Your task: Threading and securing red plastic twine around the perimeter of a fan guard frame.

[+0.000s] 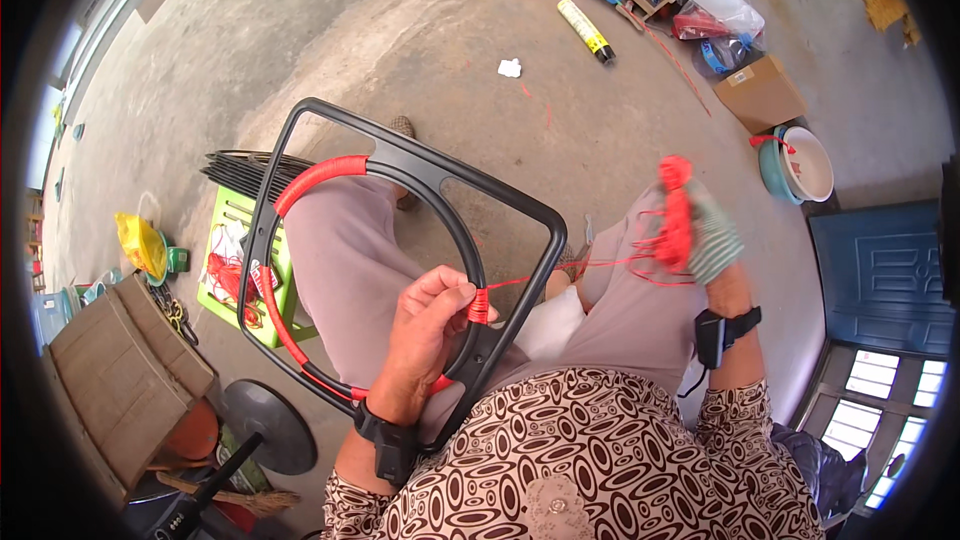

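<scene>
A black rounded-square frame (545, 210) with a ring inside it rests tilted over my lap. Red cord is wound tightly round stretches of the ring, such as the upper-left wrap (325, 176). My left hand (415, 325), bare, pinches the ring at a short red winding (479, 307) on its right side. From that winding a thin red strand runs across to a bundle of red cord (676, 225). My right hand (714, 240), in a green-and-white striped glove and slightly blurred, is closed on the bundle above my right knee; its fingers are partly hidden.
A lime-green stool (290, 285) with red cord and black coils stands left of my leg. A dark round base on a pole (268, 426) is at lower left. Beyond lie a yellow-and-black can (585, 30), a cardboard box (760, 93) and basins (806, 165).
</scene>
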Available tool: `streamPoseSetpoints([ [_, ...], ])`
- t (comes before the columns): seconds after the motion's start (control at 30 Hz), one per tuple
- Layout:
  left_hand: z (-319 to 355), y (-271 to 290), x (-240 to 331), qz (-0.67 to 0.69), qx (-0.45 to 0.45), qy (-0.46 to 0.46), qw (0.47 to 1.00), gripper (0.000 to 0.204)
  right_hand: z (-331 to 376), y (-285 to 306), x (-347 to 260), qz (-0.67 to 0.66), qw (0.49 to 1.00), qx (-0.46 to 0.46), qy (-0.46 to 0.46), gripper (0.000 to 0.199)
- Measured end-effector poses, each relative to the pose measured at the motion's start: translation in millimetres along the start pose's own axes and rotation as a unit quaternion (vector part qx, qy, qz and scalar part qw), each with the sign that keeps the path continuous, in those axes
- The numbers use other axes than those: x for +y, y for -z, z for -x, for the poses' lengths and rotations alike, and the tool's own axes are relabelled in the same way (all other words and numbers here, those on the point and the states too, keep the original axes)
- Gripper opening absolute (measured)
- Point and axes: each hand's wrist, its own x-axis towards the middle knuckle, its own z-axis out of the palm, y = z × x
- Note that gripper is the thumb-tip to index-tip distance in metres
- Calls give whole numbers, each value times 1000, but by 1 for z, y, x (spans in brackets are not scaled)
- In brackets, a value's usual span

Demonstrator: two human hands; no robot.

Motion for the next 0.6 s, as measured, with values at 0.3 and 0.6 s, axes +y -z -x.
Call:
streamPoseSetpoints([
  [0.3,4,-10,-3,-3,-41,-32,999,4,-22,-107,76,106,913,-393,22,48],
  [0.6,-3,1,-10,-63,31,-52,996,15,-40,-133,98,100,842,-489,-203,34],
])
